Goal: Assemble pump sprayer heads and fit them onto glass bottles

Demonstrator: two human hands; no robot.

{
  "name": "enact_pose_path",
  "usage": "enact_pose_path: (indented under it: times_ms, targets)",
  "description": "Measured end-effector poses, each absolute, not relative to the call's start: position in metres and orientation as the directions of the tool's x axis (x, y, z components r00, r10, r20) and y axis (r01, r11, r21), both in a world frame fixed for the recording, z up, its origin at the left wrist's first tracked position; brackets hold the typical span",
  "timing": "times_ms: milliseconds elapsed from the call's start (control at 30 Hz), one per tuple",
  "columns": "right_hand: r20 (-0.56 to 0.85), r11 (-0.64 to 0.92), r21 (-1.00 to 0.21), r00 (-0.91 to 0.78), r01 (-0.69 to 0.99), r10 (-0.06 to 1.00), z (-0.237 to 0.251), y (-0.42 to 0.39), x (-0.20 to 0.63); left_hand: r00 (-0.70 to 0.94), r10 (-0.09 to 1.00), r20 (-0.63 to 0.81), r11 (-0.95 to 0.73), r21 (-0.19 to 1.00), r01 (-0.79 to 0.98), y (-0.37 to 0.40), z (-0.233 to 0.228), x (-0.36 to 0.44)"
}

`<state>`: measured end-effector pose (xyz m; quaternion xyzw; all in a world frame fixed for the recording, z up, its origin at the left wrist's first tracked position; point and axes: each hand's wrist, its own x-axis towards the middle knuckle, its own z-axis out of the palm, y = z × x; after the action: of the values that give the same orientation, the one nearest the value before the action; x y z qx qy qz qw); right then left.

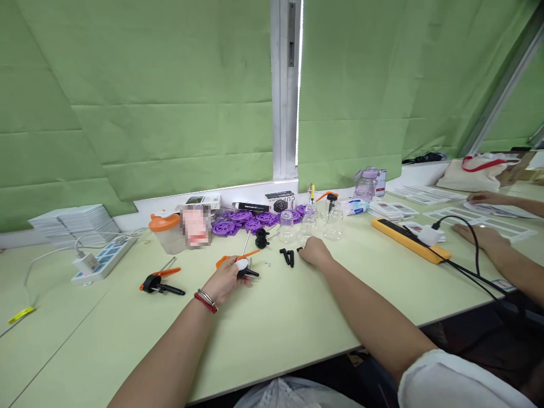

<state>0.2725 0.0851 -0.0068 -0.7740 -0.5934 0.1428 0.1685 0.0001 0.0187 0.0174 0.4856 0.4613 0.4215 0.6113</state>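
Observation:
My left hand (pixel 227 279) rests on the pale green table (pixel 272 334) and holds a small orange and black part (pixel 243 266) between its fingers; a red band and a bracelet circle the wrist. My right hand (pixel 315 250) lies knuckles up farther right, its fingertips touching a small black piece (pixel 300 250). Two more black pieces (pixel 287 256) lie just left of it. Several clear glass jars (pixel 309 222) stand behind my right hand, and purple round parts (pixel 246 220) are heaped to their left.
An orange and black tool (pixel 160 282) lies at the left, near a white power strip (pixel 104 258) and an orange-lidded cup (pixel 165 232). A yellow power strip (pixel 408 239) with a black cable lies at the right. Another person's hands (pixel 478 233) rest over paper sheets at the far right.

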Motion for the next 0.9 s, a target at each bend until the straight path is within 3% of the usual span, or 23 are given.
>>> enact_pose_path:
  times_ms: [100, 200, 300, 433, 767, 900]
  targets:
    - [0.002, -0.222, -0.408, 0.244, 0.885, 0.970, -0.003, 0.080, 0.272, 0.200, 0.967, -0.155, 0.175, 0.981, -0.085, 0.018, 0.019, 0.001]
    - [0.100, -0.108, -0.393, 0.159, 0.913, 0.982, 0.004, 0.073, 0.269, 0.184, 0.973, -0.142, 0.165, 0.979, -0.117, 0.017, 0.021, 0.002]
    - [0.226, 0.171, -0.418, -0.080, 0.892, 0.971, 0.010, 0.060, 0.255, 0.175, 0.977, -0.119, 0.147, 0.976, -0.159, 0.017, 0.021, 0.002]
    - [0.291, 0.520, -0.449, -0.431, 0.727, 0.854, 0.012, 0.036, 0.225, 0.177, 0.979, -0.102, 0.136, 0.971, -0.195, 0.018, 0.021, 0.001]
    - [0.268, 0.605, -0.447, -0.546, 0.659, 0.794, 0.009, 0.020, 0.199, 0.222, 0.969, -0.107, 0.159, 0.960, -0.229, 0.016, 0.018, 0.005]
    - [0.282, 0.620, -0.424, -0.554, 0.660, 0.783, 0.007, 0.019, 0.197, 0.249, 0.966, -0.065, 0.105, 0.983, -0.152, 0.015, 0.016, 0.006]
